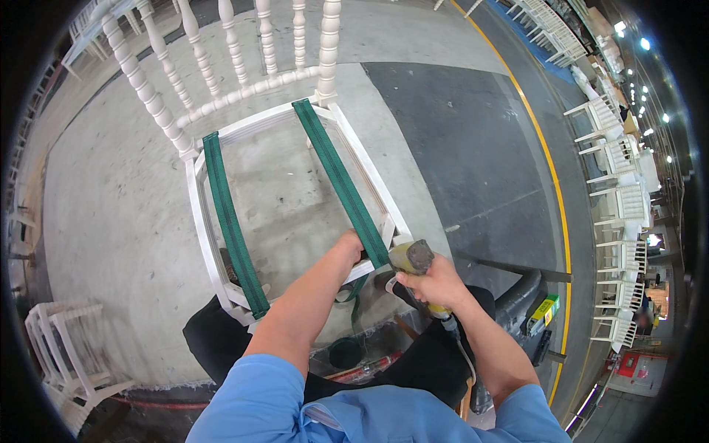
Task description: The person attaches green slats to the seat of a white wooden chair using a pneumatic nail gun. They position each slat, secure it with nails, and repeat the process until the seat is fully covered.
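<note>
A white chair frame (199,214) with turned back spindles stands in front of me, its seat open. Two green webbing straps run across that seat from back to front, a left strap (230,225) and a right strap (336,177). My right hand (437,284) grips a yellowish air staple gun (408,255), whose nose is at the front right corner of the seat, by the right strap's end. My left hand (350,245) reaches inside the seat opening beside that strap, at the front rail; its fingers are hidden. Loose green webbing (357,301) hangs below the rail.
An air hose (465,347) trails from the gun past my right knee. A yellow-green box (544,313) rests on a black surface at my right. Another white chair frame (66,354) is at lower left. Several white chairs (624,203) line the right side beyond a yellow floor line (555,184).
</note>
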Action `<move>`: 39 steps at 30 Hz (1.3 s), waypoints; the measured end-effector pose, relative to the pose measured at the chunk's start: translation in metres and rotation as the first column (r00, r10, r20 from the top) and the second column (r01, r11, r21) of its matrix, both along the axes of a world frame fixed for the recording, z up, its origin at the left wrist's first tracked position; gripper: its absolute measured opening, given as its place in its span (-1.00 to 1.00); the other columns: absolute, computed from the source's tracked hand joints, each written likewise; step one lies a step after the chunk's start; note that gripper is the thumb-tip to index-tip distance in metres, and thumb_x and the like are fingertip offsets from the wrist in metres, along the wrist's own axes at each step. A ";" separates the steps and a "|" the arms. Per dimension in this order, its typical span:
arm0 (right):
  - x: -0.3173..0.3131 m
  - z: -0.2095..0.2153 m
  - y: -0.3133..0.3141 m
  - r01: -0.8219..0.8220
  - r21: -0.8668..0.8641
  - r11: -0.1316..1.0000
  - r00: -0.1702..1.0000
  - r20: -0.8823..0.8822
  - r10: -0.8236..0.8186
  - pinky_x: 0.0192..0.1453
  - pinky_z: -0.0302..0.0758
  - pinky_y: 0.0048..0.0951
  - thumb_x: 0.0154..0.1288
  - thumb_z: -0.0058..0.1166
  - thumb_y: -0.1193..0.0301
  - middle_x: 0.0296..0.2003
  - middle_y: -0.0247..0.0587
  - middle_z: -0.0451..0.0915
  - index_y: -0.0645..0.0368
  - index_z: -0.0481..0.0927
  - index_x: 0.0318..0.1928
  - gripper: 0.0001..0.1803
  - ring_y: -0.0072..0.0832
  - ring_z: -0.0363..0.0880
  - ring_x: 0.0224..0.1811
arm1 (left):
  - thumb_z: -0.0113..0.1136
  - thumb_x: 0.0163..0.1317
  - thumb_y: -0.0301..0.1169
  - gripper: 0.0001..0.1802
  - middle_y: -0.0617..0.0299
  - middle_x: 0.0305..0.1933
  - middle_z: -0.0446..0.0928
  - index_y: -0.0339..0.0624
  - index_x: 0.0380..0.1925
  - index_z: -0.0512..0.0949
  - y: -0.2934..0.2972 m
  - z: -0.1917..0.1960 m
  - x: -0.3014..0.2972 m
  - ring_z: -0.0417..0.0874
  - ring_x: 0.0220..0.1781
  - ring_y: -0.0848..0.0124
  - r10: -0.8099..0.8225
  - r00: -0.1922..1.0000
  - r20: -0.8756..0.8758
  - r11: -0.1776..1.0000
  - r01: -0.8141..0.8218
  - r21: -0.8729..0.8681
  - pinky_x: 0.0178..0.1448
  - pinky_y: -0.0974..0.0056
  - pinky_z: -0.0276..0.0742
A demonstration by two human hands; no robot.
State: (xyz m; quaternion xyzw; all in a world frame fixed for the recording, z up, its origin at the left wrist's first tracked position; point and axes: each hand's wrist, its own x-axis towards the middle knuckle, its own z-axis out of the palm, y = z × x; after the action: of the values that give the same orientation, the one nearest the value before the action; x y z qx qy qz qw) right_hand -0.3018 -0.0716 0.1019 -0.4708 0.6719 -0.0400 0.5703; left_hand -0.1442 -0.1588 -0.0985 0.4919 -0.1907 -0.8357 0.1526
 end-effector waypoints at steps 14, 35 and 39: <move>0.016 -0.002 0.014 -0.027 0.012 1.000 0.999 -0.020 0.027 -0.39 0.57 -0.39 0.37 0.47 0.29 -0.40 -0.32 0.68 0.26 0.65 0.08 -0.58 -0.56 0.61 -0.53 | 0.18 0.54 -0.24 -0.67 -0.01 -0.12 0.79 -0.20 0.09 0.73 -0.002 0.005 0.001 0.83 -0.07 0.11 -0.100 0.995 0.024 0.995 0.101 -0.017 -0.02 -0.02 0.78; -0.072 0.038 0.045 0.351 0.007 0.936 0.858 0.397 -0.325 -0.46 0.53 -0.46 0.47 0.41 0.24 -0.23 -0.31 0.72 0.21 0.67 0.03 -0.66 -0.59 0.58 -0.49 | 0.25 0.44 -0.35 -0.52 -0.07 0.08 0.76 -0.28 0.31 0.55 0.198 0.087 0.006 0.75 0.11 -0.02 0.200 0.813 0.547 0.855 0.128 -0.503 0.28 0.10 0.58; -0.070 0.032 0.045 0.318 -0.003 0.948 0.891 0.342 -0.298 -0.44 0.54 -0.41 0.47 0.41 0.20 -0.24 -0.28 0.67 0.24 0.66 0.04 -0.62 -0.56 0.57 -0.48 | 0.34 0.39 -0.39 -0.29 0.06 0.29 0.67 -0.20 0.52 0.39 0.169 0.023 -0.017 0.64 0.31 0.17 0.502 0.837 0.219 0.851 -0.432 -0.299 0.41 0.15 0.48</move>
State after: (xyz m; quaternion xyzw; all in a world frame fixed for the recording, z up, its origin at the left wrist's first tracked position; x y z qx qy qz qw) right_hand -0.3719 -0.0262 0.1339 -0.3611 0.6288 -0.2294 0.6493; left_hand -0.1609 0.0103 -0.0758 0.6182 -0.1828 -0.6625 0.3814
